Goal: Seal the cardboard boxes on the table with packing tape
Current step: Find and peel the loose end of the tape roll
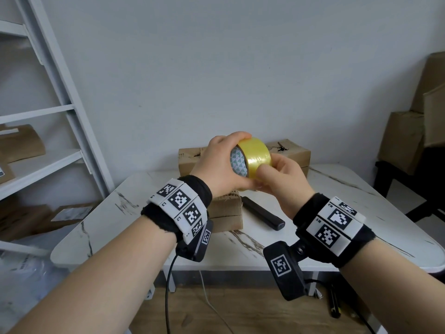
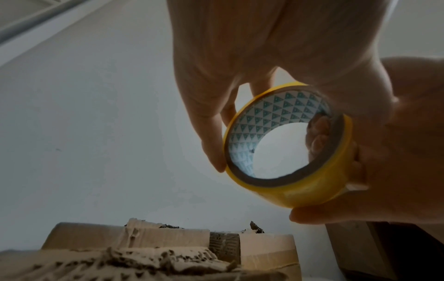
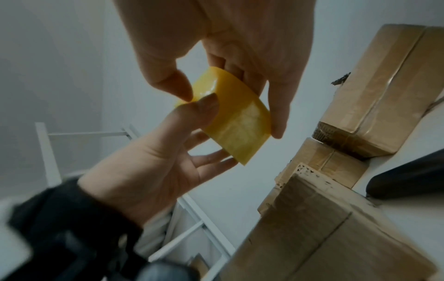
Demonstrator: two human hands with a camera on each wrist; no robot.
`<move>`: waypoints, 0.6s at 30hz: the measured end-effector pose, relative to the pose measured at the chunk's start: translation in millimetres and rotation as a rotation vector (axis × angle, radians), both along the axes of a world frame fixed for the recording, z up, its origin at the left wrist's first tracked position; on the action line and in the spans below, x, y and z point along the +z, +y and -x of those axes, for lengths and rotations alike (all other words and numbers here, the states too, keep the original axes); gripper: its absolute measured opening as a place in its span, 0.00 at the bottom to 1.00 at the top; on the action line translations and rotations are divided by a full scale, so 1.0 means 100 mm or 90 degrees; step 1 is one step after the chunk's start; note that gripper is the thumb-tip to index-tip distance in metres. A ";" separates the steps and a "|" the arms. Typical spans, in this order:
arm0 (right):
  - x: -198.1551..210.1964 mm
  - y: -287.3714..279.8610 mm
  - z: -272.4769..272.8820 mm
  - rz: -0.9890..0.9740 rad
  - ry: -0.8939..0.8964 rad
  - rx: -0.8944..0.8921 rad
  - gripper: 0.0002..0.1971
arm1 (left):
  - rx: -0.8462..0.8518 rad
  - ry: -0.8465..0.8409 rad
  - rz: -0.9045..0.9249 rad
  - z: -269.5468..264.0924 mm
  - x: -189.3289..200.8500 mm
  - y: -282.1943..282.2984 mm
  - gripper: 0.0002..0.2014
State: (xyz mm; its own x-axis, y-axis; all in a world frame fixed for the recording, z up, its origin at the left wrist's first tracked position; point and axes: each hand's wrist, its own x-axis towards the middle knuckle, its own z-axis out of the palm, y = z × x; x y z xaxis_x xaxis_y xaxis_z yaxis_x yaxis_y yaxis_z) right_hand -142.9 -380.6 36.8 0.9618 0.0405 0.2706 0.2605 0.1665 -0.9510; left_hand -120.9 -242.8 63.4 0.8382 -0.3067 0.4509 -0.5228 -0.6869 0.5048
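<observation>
A yellow roll of packing tape [image 1: 255,153] is held up over the table between both hands. My left hand [image 1: 221,165] grips it around the rim, fingers on top and thumb beneath; the patterned core [image 2: 271,117] faces this wrist. My right hand [image 1: 279,172] pinches the roll's outer face [image 3: 235,121], its thumb pressed on the tape surface. No tape end shows pulled free. One cardboard box [image 1: 226,213] lies on the table below my left wrist. More cardboard boxes [image 1: 289,153] stand behind the roll by the wall, with torn patches on top.
A black cutter-like tool [image 1: 262,213] lies on the white marbled table [image 1: 337,201] right of the near box. White shelves [image 1: 60,112] with brown parcels stand at left. Stacked cartons [image 1: 404,136] sit at right. Cables hang below the table's front edge.
</observation>
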 end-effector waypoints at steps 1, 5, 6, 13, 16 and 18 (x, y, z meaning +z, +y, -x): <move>0.00 0.00 0.01 0.005 0.003 -0.001 0.17 | -0.001 0.004 0.003 0.00 0.01 0.01 0.45; -0.02 -0.02 0.01 -0.003 0.016 0.032 0.12 | 0.000 0.008 -0.001 0.02 0.03 0.01 0.45; -0.01 -0.02 0.01 -0.002 0.014 0.033 0.13 | 0.000 0.007 0.003 0.03 0.03 0.00 0.45; 0.02 0.00 0.02 0.001 0.003 0.030 0.08 | 0.003 -0.005 -0.001 0.04 0.01 -0.01 0.45; 0.03 0.00 0.03 0.002 0.009 0.021 0.19 | 0.003 -0.005 -0.007 0.03 0.00 -0.02 0.45; 0.02 0.00 0.04 0.005 0.012 0.015 0.21 | 0.001 -0.001 -0.002 0.02 0.01 -0.01 0.45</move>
